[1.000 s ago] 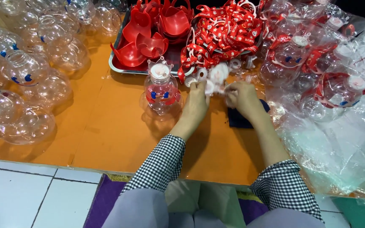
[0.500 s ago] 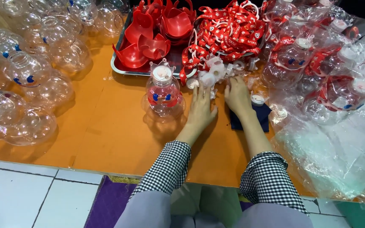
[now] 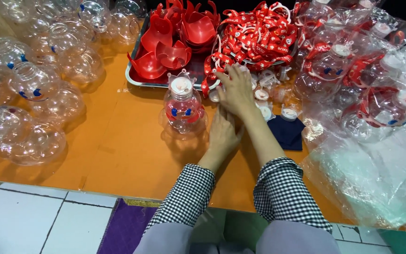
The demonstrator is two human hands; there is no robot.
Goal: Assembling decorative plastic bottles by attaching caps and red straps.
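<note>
My left hand [image 3: 224,134] lies flat on the orange table [image 3: 118,150], holding nothing, just right of a clear round bottle [image 3: 183,110] with a white crown lid and a red collar. My right hand [image 3: 236,89] reaches further forward with its fingers spread. They rest on the near edge of a pile of red straps [image 3: 259,33] and beside several small white lids [image 3: 264,96]. I cannot see anything gripped in it. Both of my sleeves are black-and-white checked.
A metal tray [image 3: 135,80] holds red plastic collar pieces [image 3: 175,42]. Several empty clear bottles [image 3: 38,94] crowd the table's left side. Plastic bags of finished bottles [image 3: 372,103] fill the right side. A dark blue cloth [image 3: 287,134] lies by my right forearm.
Both hands were working together on white pieces beside the bottle. Now my right hand has stretched forward to the straps, and my left hand has dropped flat onto the table.
</note>
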